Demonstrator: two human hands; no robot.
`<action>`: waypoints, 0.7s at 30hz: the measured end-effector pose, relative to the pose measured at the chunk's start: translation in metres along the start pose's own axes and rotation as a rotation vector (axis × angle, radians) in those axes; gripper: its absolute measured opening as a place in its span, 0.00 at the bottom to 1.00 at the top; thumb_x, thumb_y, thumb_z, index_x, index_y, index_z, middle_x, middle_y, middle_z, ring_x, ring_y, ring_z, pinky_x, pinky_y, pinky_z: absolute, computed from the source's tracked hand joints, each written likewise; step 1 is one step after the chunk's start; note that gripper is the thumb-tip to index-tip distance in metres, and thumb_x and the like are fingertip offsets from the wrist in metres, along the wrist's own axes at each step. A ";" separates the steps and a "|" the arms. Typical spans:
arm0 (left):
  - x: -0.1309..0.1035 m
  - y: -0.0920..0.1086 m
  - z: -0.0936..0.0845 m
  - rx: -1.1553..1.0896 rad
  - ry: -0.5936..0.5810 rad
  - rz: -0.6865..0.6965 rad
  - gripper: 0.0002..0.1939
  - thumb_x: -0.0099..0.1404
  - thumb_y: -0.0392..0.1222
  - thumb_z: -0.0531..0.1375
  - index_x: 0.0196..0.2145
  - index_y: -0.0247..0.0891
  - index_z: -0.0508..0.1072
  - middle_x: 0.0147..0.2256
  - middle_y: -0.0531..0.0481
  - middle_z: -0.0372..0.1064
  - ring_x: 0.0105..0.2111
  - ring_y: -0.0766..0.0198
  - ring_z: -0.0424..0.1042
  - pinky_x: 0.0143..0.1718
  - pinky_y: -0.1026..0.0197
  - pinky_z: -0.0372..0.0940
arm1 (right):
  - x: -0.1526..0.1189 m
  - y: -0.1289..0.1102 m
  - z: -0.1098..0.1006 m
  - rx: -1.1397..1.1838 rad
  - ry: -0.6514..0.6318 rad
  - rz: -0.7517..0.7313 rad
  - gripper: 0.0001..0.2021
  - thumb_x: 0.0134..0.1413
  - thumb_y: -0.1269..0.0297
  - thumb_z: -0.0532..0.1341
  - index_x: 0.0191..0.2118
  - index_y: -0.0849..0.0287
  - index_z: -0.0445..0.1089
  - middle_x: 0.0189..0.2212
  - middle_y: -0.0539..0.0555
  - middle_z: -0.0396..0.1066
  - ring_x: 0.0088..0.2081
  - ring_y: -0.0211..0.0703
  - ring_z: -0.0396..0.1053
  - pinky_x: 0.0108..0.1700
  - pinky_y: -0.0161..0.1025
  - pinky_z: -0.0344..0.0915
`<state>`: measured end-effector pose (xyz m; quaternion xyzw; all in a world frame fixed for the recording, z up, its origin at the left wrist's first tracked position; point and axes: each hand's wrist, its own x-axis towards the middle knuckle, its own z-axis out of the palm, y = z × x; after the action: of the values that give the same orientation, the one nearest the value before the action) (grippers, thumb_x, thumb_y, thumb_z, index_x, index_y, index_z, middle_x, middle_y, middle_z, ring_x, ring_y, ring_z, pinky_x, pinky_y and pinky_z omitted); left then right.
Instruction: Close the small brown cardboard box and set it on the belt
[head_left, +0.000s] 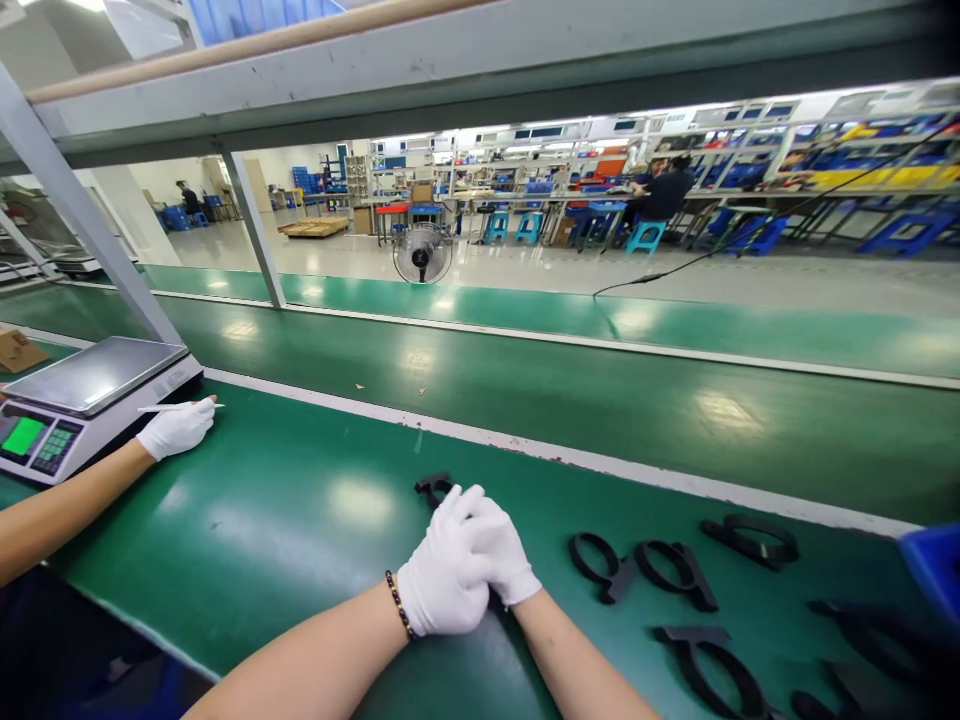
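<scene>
My left hand point(444, 575), in a white glove and with a beaded bracelet at the wrist, is closed against my right hand point(499, 545). The right hand is gloved too, its fingers bent and partly covered by the left. Whatever lies between the palms, if anything, is hidden. Just beyond my fingertips a black ring-shaped clamp point(433, 487) shows, partly covered by the hands; whether they touch it I cannot tell. To the right, several similar parts lie on the green bench point(300, 540), among them a black ring point(598, 562), a second ring point(675, 572) and a flatter one point(752, 540).
At the left, another person's gloved hand point(180, 428) holds a thin white stick beside a weighing scale point(97, 375). A blue bin point(934, 570) stands at the right edge. A green belt point(540, 375) runs behind the bench, with a fan point(422, 255) beyond and a shelf beam point(450, 70) overhead.
</scene>
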<state>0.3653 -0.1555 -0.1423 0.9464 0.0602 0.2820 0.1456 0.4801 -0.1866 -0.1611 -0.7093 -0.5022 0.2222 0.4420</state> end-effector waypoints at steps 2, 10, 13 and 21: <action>-0.003 -0.008 0.004 0.024 0.145 -0.229 0.19 0.56 0.31 0.53 0.43 0.43 0.74 0.59 0.48 0.55 0.63 0.45 0.44 0.58 0.33 0.47 | -0.003 -0.004 0.002 -0.109 -0.029 -0.051 0.14 0.59 0.54 0.57 0.42 0.59 0.69 0.40 0.53 0.69 0.40 0.39 0.67 0.45 0.44 0.66; -0.006 -0.029 0.016 -0.022 0.037 -0.652 0.20 0.63 0.44 0.57 0.53 0.45 0.70 0.60 0.41 0.57 0.62 0.34 0.49 0.57 0.26 0.47 | -0.013 -0.005 0.007 -0.465 0.005 -0.159 0.10 0.56 0.67 0.54 0.38 0.57 0.72 0.32 0.55 0.70 0.35 0.42 0.67 0.40 0.37 0.61; -0.011 -0.036 0.026 -0.050 0.159 -0.593 0.23 0.62 0.44 0.59 0.55 0.39 0.69 0.58 0.36 0.60 0.60 0.32 0.53 0.54 0.24 0.51 | -0.014 0.004 0.008 -0.535 0.011 -0.170 0.13 0.57 0.66 0.52 0.42 0.53 0.72 0.32 0.54 0.70 0.34 0.43 0.68 0.38 0.38 0.62; -0.012 -0.032 0.040 -0.124 0.135 -0.760 0.28 0.61 0.52 0.58 0.58 0.42 0.65 0.64 0.39 0.49 0.63 0.37 0.45 0.59 0.33 0.52 | -0.017 0.022 0.001 -0.566 -0.059 -0.188 0.19 0.52 0.62 0.52 0.48 0.57 0.72 0.49 0.61 0.69 0.50 0.53 0.67 0.51 0.46 0.63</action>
<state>0.3763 -0.1372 -0.1906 0.8253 0.3988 0.2725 0.2925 0.4839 -0.2036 -0.1822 -0.7479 -0.6203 0.0523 0.2305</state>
